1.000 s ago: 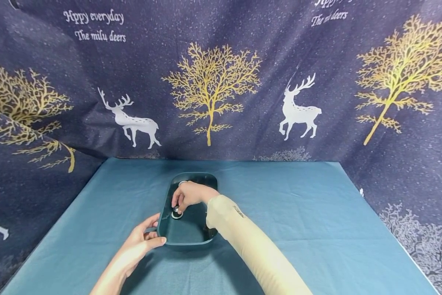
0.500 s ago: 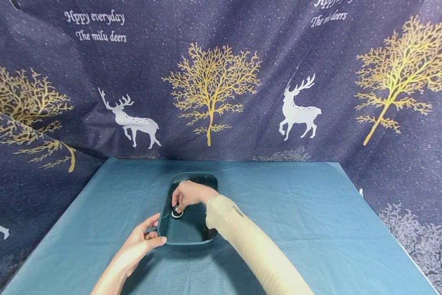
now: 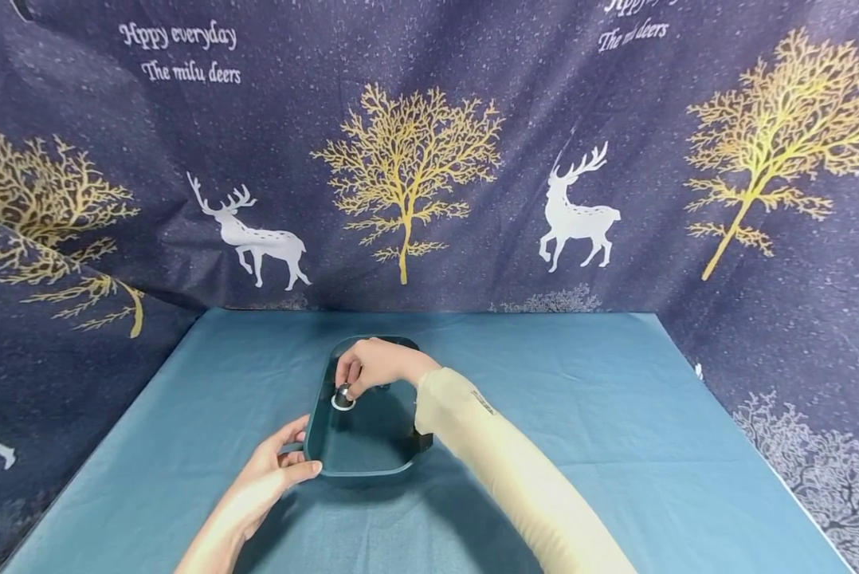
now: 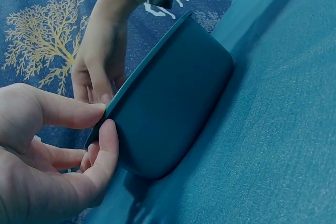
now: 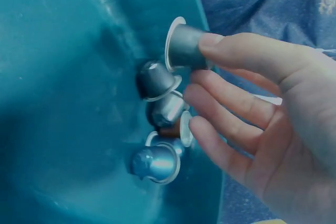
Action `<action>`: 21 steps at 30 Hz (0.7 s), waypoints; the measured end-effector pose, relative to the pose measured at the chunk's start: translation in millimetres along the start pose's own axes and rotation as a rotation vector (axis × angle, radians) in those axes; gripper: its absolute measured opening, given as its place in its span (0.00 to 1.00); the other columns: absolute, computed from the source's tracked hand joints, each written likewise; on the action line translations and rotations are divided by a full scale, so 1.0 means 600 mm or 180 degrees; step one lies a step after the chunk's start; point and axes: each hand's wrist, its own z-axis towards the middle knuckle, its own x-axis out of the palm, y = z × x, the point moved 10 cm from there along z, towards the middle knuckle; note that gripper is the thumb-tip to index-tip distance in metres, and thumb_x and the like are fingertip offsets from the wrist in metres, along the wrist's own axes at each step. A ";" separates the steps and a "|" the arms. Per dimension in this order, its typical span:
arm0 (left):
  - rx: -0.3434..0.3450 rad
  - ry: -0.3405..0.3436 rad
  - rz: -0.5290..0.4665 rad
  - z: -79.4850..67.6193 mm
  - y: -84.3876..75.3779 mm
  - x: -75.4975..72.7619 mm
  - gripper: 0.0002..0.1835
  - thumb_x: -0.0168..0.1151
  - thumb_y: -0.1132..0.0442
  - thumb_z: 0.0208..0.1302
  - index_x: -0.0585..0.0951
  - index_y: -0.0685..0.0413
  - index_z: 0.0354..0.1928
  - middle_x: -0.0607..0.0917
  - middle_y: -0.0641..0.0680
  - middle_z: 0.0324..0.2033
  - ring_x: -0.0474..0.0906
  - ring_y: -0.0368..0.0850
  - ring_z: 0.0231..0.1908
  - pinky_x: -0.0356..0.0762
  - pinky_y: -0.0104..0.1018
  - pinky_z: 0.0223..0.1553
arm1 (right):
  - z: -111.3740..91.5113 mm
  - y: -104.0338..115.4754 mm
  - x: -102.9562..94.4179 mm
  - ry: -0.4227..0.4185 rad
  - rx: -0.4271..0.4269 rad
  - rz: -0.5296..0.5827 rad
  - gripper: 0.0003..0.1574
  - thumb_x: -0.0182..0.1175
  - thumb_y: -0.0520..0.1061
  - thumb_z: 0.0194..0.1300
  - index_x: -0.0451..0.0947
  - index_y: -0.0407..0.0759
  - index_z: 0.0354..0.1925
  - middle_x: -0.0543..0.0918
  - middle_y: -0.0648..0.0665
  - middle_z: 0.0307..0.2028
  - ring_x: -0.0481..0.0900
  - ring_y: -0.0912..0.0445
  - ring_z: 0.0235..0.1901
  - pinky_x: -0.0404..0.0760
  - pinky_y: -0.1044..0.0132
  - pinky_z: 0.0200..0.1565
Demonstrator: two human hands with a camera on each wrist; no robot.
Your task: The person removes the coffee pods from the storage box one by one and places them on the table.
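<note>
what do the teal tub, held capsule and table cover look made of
Teal tub: probably moulded plastic, smooth and semi-glossy; its even colour and bright inner streaks suggest it.
Held capsule: likely metal, satin grey with a soft sheen, though plastic is possible.
Table cover: cloth, matte, with visible creases and fine grain.

Grey capsule (image 5: 188, 45), pinched: one
Dark capsule (image 5: 155, 78): one
Silvery capsule (image 5: 169, 109): one
Brown capsule (image 5: 169, 130): one, partly hidden
Blue capsules (image 5: 157, 162): two
All capsules I can make out: six
Teal tub (image 3: 372, 438): one
Hands: two, left hand (image 3: 277, 462) and right hand (image 3: 378, 365)
Whole printed white deer (image 3: 264, 243): two
</note>
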 end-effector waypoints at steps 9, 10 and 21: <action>0.0066 -0.0017 -0.0043 -0.001 -0.002 0.000 0.43 0.63 0.70 0.61 0.54 0.60 0.76 0.59 0.60 0.59 0.68 0.41 0.38 0.73 0.34 0.39 | -0.038 0.007 -0.017 -0.0222 -0.0092 0.0253 0.10 0.70 0.42 0.58 0.82 0.52 0.39 0.84 0.52 0.35 0.83 0.64 0.35 0.80 0.72 0.39; 0.0073 -0.0013 -0.0046 -0.001 -0.002 0.000 0.43 0.63 0.70 0.61 0.54 0.60 0.76 0.59 0.60 0.59 0.68 0.41 0.38 0.73 0.34 0.39 | -0.042 0.007 -0.018 -0.0246 -0.0102 0.0313 0.10 0.70 0.42 0.58 0.82 0.51 0.39 0.84 0.52 0.35 0.83 0.63 0.35 0.81 0.71 0.39; 0.0084 0.0011 -0.0035 -0.002 -0.002 0.001 0.43 0.63 0.70 0.62 0.53 0.62 0.76 0.59 0.61 0.60 0.67 0.41 0.38 0.72 0.35 0.41 | -0.089 -0.001 -0.025 -0.0272 -0.0198 0.0984 0.13 0.66 0.37 0.60 0.79 0.43 0.44 0.85 0.45 0.42 0.83 0.61 0.41 0.82 0.69 0.46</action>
